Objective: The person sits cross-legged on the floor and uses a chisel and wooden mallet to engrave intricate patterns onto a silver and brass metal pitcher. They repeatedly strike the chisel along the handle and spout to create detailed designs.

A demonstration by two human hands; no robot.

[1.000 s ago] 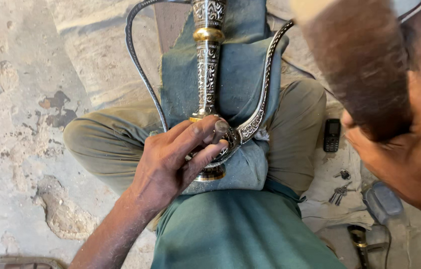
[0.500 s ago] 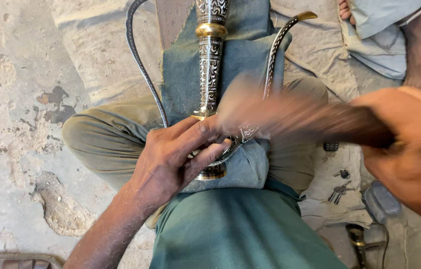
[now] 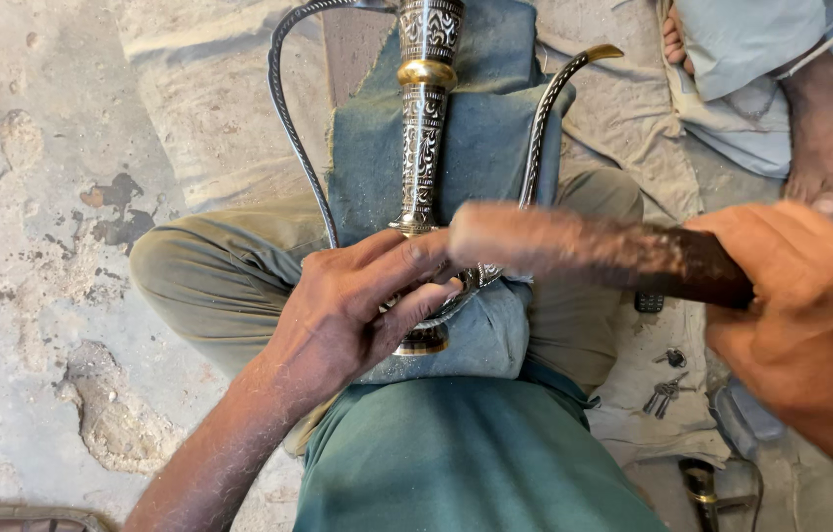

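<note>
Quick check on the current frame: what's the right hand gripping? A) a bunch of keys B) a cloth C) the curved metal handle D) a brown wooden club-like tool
D: the right hand is closed round the dark end of a brown wooden tool, motion-blurred, above the engraved metal piece that the left hand holds on the lap.

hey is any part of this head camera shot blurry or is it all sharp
Head view: the wooden club in the right hand is smeared by motion blur, and that hand is soft too; the left hand and the engraved metal stem are sharp; light is even daylight with no glare.
</note>
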